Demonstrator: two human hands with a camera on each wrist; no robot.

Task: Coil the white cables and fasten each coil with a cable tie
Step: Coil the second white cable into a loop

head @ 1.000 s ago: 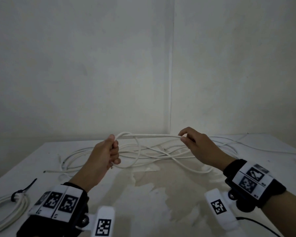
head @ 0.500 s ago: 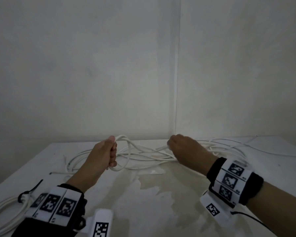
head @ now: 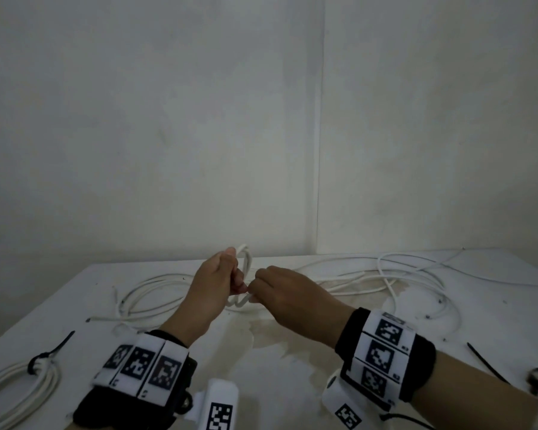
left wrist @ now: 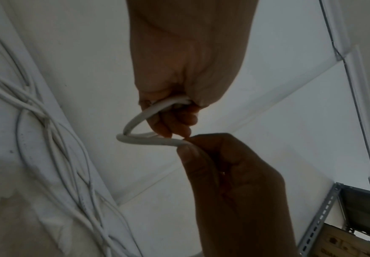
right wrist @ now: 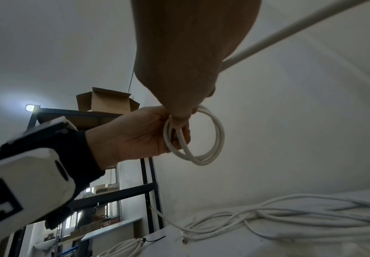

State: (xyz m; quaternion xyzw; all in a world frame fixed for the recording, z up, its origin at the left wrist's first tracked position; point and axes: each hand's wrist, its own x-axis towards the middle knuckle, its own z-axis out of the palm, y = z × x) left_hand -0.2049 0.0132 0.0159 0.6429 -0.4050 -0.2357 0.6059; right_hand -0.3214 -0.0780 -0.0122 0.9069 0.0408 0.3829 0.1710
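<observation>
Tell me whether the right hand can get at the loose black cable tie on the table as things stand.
Probably not yet: the right hand pinches the white cable it is coiling. The cable tie lies unobstructed beside that wrist, so freeing the grip should suffice.

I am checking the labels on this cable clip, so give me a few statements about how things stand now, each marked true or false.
1. The left hand holds small loops of white cable. True.
2. The right hand rests flat on the table, holding nothing. False: it pinches the cable next to the left hand.
3. A finished coil bound with a black tie lies at the near left. True.
4. All the cable on the table is already coiled. False: loose cable sprawls behind the hands.
5. A loose black cable tie lies on the table at the right. True.
</observation>
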